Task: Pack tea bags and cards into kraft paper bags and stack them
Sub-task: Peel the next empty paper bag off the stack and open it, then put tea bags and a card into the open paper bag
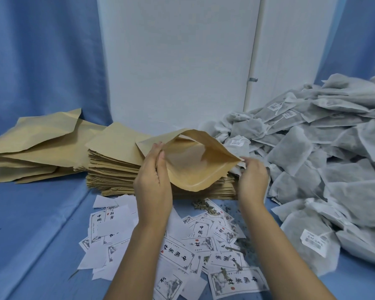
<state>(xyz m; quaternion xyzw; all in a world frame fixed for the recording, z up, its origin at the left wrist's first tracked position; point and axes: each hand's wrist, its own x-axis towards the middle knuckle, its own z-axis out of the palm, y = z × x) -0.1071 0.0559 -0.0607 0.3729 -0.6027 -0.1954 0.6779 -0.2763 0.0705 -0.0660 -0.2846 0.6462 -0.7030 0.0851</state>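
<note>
Lowest in the frame, printed cards (178, 254) lie scattered on the blue cloth (30, 234), and your forearms pass over them. Above them, at centre, your left hand (154, 172) grips the left edge of a kraft paper bag (193, 165). Your right hand (252, 178) pinches its right corner, so its mouth gapes toward you. Just behind it sits a stack of flat kraft bags (113, 167), with loose kraft bags (30, 148) at mid left. A heap of tea bags (312, 148) fills the right side. A white panel (178, 61) stands farthest back.
</note>
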